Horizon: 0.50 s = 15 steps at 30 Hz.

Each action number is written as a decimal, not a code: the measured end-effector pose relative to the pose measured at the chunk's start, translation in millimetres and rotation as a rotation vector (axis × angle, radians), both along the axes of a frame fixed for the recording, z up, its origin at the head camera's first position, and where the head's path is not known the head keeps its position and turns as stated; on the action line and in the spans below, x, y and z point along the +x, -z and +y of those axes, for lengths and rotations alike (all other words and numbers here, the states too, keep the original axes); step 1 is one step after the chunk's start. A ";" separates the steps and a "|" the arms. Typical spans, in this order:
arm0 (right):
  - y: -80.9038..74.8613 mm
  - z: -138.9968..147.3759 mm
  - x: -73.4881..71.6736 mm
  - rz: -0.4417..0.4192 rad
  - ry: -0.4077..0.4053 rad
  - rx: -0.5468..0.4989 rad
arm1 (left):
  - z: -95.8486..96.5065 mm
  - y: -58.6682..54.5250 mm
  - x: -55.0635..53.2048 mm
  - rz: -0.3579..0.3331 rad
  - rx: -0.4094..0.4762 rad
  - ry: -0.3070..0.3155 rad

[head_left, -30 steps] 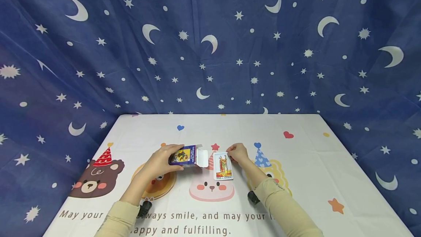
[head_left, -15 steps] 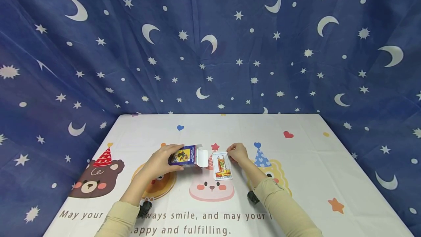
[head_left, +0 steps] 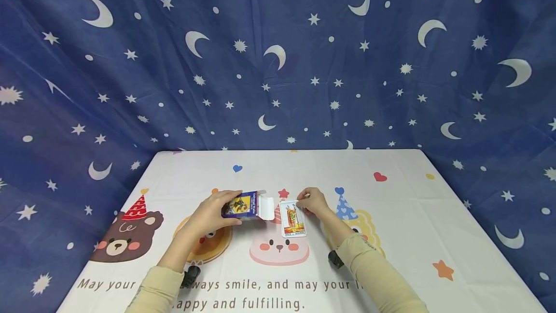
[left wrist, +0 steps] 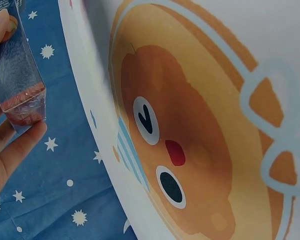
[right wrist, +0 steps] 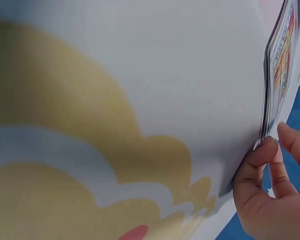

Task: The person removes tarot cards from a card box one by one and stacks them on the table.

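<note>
My left hand (head_left: 210,214) grips a blue tarot card box (head_left: 241,205) with a yellow picture panel, thumb and fingers on opposite sides. The box's white end flap (head_left: 266,208) hangs open toward the right. In the left wrist view, fingers (left wrist: 12,152) reach round the box's far end, under its shiny wrap (left wrist: 20,70). Right of the flap lies a small stack of tarot cards (head_left: 293,219), a robed figure face up. My right hand (head_left: 314,203) pinches its upper right corner; the right wrist view has the thumb (right wrist: 265,148) against the stack's edge (right wrist: 282,65).
A white cloth (head_left: 347,168) printed with animal faces, hearts and lettering covers the table. Behind it hangs a dark blue curtain (head_left: 243,95) with moons and stars. Black wrist-worn devices sit under the left wrist (head_left: 191,276) and right wrist (head_left: 335,259).
The card stack has shifted slightly left and its top card has changed angle a little. The right fingers have moved slightly left over the corner. The left hand and box stay practically in place.
</note>
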State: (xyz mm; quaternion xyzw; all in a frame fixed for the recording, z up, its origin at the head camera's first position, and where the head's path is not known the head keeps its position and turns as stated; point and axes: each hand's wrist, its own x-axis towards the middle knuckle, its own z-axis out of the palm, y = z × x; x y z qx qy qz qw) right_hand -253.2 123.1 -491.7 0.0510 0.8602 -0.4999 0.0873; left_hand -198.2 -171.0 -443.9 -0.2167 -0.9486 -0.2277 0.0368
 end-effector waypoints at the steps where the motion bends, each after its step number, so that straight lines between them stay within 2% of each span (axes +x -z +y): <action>1: -0.7 0.0 0.2 0.001 -0.007 0.008 | -0.1 0.0 0.0 0.001 0.000 0.001; 8: -5.1 -2.7 4.7 0.038 -0.055 0.080 | 0.0 -0.2 -0.3 0.005 0.003 0.001; 15: -7.0 -4.3 5.2 0.053 -0.050 0.118 | 0.1 0.2 0.1 0.007 0.003 0.003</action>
